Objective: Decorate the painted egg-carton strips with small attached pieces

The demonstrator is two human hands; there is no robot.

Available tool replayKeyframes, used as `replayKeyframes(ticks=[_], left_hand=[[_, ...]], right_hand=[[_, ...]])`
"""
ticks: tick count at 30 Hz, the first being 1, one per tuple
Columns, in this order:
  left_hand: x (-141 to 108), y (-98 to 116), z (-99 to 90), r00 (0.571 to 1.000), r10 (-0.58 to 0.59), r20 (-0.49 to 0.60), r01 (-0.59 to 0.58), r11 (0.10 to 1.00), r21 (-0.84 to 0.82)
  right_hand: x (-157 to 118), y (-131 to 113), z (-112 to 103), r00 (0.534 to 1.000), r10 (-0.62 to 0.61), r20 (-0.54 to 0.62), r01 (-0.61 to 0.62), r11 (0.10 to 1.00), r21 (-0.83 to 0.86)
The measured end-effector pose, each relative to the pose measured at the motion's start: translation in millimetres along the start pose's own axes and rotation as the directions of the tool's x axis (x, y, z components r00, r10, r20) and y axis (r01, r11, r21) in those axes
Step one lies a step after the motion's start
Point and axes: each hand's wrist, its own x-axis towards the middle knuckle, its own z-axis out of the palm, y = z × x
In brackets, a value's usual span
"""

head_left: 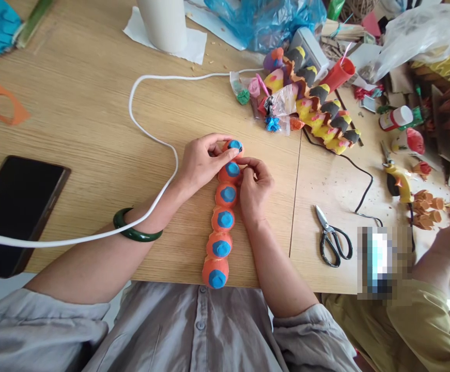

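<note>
A strip of painted egg carton [225,221] lies lengthwise on the wooden table, pointing away from me. Its several bumps are orange, each with a blue patch on top. Around the farthest bump my left hand [205,163] is closed, the thumb pressed on its blue top and the fingers on the far side. A small dark spot shows by that thumb tip. My right hand [256,187] rests against the strip's right side, fingers curled and the index fingertip at the gap between the two farthest bumps. Its palm side is hidden.
A white cable [147,135] crosses over my left forearm. Scissors [333,237] lie to the right, a phone [15,206] to the left. Painted egg-carton pieces [321,111] and a yellow glue gun [399,181] lie farther right. A co-worker's arm [437,253] is at the right edge.
</note>
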Motion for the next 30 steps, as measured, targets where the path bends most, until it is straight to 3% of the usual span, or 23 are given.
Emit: replayKeyframes(ticks=[4, 13, 25, 30], left_hand=[[-0.1, -0.9, 1.1, 1.0, 0.001, -0.016, -0.001, 1.0, -0.005], [3.7, -4.1, -10.5, 0.992, 0.024, 0.121, -0.025, 1.0, 0.013], [4.9, -7.0, -7.2, 0.996, 0.015, 0.092, -0.014, 1.0, -0.005], [4.1, -5.3, -12.4, 0.988, 0.0, 0.155, -0.001, 1.0, 0.003]], right_hand=[[0.4, 1.0, 0.5, 1.0, -0.015, 0.0, 0.015, 1.0, -0.005], [1.0, -0.1, -0.6, 1.0, 0.003, -0.002, -0.003, 1.0, 0.004], [0.4, 0.6, -0.6, 1.0, -0.013, 0.007, 0.013, 1.0, 0.014], [0.8, 0.7, -0.7, 1.0, 0.0, 0.003, 0.0, 1.0, 0.006]])
